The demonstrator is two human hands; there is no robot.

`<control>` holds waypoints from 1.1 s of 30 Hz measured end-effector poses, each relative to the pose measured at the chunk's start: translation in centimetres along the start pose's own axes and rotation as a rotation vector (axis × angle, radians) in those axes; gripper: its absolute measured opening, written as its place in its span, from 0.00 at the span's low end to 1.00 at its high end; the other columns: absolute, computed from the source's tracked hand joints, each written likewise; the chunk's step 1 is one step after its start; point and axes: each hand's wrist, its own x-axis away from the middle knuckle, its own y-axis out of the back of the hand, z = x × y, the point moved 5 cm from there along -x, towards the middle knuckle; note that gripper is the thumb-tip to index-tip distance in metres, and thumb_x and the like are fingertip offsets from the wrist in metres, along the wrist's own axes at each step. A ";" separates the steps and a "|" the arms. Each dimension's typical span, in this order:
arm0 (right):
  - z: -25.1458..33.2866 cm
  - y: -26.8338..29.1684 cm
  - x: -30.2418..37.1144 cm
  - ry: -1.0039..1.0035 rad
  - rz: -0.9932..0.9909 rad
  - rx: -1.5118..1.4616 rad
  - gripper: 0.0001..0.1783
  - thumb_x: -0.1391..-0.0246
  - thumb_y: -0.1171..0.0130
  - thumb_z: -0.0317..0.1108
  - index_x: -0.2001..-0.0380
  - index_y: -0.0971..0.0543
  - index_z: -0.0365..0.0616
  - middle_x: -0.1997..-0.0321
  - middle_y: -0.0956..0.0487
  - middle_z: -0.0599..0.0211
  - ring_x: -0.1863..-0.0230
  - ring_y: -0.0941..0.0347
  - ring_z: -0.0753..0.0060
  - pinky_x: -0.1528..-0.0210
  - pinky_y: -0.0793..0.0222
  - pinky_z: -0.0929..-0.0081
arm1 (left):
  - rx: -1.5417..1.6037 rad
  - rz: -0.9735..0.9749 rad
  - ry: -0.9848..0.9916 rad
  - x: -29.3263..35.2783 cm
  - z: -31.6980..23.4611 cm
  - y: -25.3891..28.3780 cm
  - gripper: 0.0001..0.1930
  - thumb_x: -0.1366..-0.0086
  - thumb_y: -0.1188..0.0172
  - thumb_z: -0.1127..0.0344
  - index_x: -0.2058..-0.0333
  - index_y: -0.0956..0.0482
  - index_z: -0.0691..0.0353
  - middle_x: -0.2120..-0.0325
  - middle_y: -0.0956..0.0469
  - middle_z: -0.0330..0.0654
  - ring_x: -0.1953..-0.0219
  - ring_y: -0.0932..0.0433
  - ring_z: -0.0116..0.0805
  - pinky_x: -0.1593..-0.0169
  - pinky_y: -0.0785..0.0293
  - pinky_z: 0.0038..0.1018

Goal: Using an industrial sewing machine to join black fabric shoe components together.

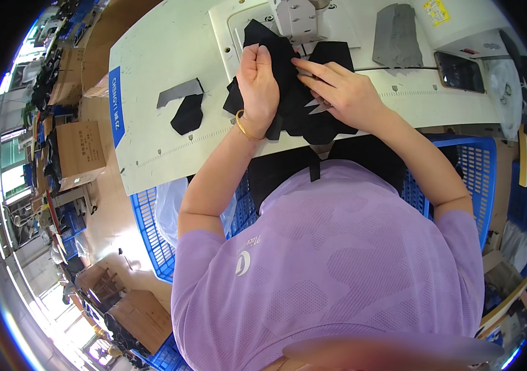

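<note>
Black fabric pieces [297,111] lie in a heap on the sewing machine's bed, just below the machine head [294,21]. My left hand [257,83], a yellow bangle at its wrist, is closed on the left part of the black fabric, thumb and fingers pressed together. From the right, my right hand [347,93] lies over the heap with its index finger reaching close to the machine's needle area. A pair of small scissors [319,107] is held in that hand, the pointed metal blades sticking out below the fingers. The needle itself is mostly hidden.
To the left on the white table are a grey strip [177,91] and a black cut piece [187,115]. A stack of grey pieces [397,37] and a phone [459,71] lie at the right. Blue baskets [476,167] stand under the table edge; cardboard boxes [80,151] stand left.
</note>
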 end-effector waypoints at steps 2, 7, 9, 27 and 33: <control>-0.1 -0.4 -0.3 0.023 0.041 0.034 0.22 0.57 0.37 0.28 0.54 0.21 0.43 0.43 0.25 0.73 0.58 0.25 0.74 0.68 0.23 0.80 | 0.025 -0.018 0.016 0.2 0.1 0.1 0.10 0.26 0.53 0.66 0.62 0.26 0.66 0.70 0.26 0.34 0.66 0.33 0.20 0.59 0.34 0.19; 0.1 -1.1 -0.3 0.013 0.017 0.056 0.22 0.57 0.37 0.29 0.54 0.21 0.43 0.44 0.24 0.73 0.53 0.26 0.73 0.65 0.23 0.80 | -0.156 -0.135 -0.177 0.5 -2.0 -0.3 0.09 0.27 0.52 0.68 0.68 0.31 0.66 0.78 0.37 0.33 0.73 0.42 0.21 0.69 0.41 0.21; 0.1 -1.2 -0.4 0.011 0.028 0.064 0.22 0.57 0.37 0.29 0.54 0.21 0.43 0.44 0.24 0.73 0.52 0.26 0.72 0.63 0.22 0.80 | -0.048 -0.155 -0.109 0.2 -1.2 0.4 0.10 0.27 0.53 0.68 0.68 0.31 0.65 0.78 0.38 0.32 0.73 0.43 0.21 0.69 0.42 0.21; -0.7 0.6 -0.6 0.004 -0.004 0.050 0.21 0.58 0.39 0.28 0.56 0.21 0.42 0.45 0.23 0.72 0.51 0.27 0.69 0.61 0.22 0.75 | 0.382 -0.232 -0.194 -2.4 -11.2 7.2 0.05 0.29 0.51 0.72 0.56 0.29 0.63 0.66 0.20 0.47 0.69 0.18 0.41 0.64 0.19 0.30; -13.6 8.0 -0.7 -0.303 0.095 0.457 0.13 0.47 0.39 0.32 0.57 0.22 0.43 0.52 0.24 0.64 0.52 0.26 0.55 0.55 0.26 0.64 | -0.058 0.011 0.103 -0.8 -11.4 4.2 0.11 0.30 0.44 0.66 0.54 0.23 0.66 0.71 0.21 0.36 0.73 0.26 0.19 0.68 0.31 0.16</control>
